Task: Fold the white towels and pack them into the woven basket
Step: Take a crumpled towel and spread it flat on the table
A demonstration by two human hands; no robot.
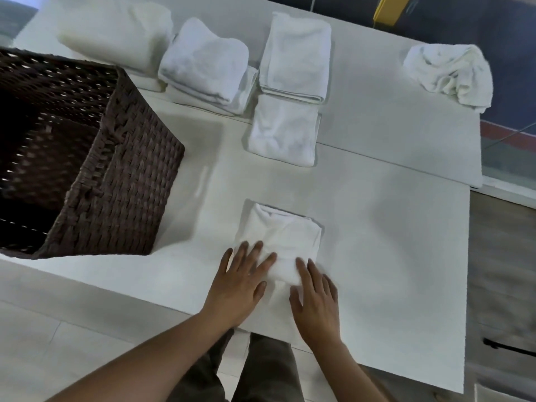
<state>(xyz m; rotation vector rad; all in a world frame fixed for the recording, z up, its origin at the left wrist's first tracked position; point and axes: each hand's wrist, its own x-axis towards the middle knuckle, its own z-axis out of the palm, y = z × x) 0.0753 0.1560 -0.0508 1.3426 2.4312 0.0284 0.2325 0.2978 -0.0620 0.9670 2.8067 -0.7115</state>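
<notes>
**Now left hand (243,282) and right hand (316,297) lie flat on the near towel (278,236)**

The near towel, folded into a small white rectangle, lies on the white surface (391,242) close to its near edge, about the middle of the view. Both hands rest on the towel's near end, palms down, fingers straight and slightly spread, gripping nothing. The left hand covers the left corner and the right hand the right, with a strip of cloth showing between them.

To the left and a little farther off stands the one woven basket (121,181), dark brown, well apart from the near towel. Its inside is in deep shadow, and whether anything lies in it cannot be told.

Six white bundles lie on the surface in all: five folded, one crumpled. Straight beyond the near towel sits a small folded towel (282,132). Touching its far edge is a longer folded towel (295,53). Just left of that is a folded pile (203,62); whether it is one towel or two cannot be told. At far left, behind the basket, lies a bulky cream-white folded towel (116,30). At far right, well apart from the rest, lies the crumpled towel (449,74).
</notes>
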